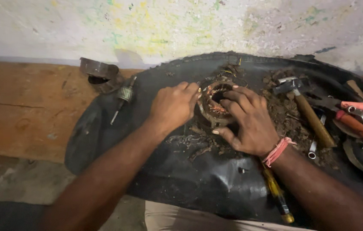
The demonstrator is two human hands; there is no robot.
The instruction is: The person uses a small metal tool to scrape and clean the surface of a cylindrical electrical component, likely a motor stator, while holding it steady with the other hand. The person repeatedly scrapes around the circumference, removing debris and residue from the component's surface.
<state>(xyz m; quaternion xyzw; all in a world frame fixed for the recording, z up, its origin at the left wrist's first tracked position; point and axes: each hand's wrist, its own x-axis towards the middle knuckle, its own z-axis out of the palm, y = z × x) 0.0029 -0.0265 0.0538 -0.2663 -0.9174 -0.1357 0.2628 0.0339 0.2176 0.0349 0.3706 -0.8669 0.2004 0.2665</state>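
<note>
Two bare hands are crowded around a rusty round motor stator (214,107) sitting roughly in the middle of a black rubber sheet (181,179). Left hand (174,105) is curled over with the fingertips pinching at the copper windings on the stator's left rim, fingers bunched tight together, though what exactly is caught between them is too small to make out. Right hand (250,122) is spread wider and clamped over the right side of the stator, fingers hooked across the top edge and thumb pressed against the lower side, so it's got a firm hold of the housing. That wrist has a pink thread band (277,151) on it. Crumbly brown dirt and bits of old wire (286,117) are scattered around the stator and off to the right. Near the right hand there's a hammer with a wooden handle (307,109), and further right a couple of orange-handled tools (361,128) lying at the sheet's edge. A yellow-handled screwdriver (278,197) pokes out from under the right forearm. Over on the left, well apart from the hands, a small armature with its shaft (123,99) lies just beside a dented metal cup (99,75), up against the wooden bench top (23,107).
</note>
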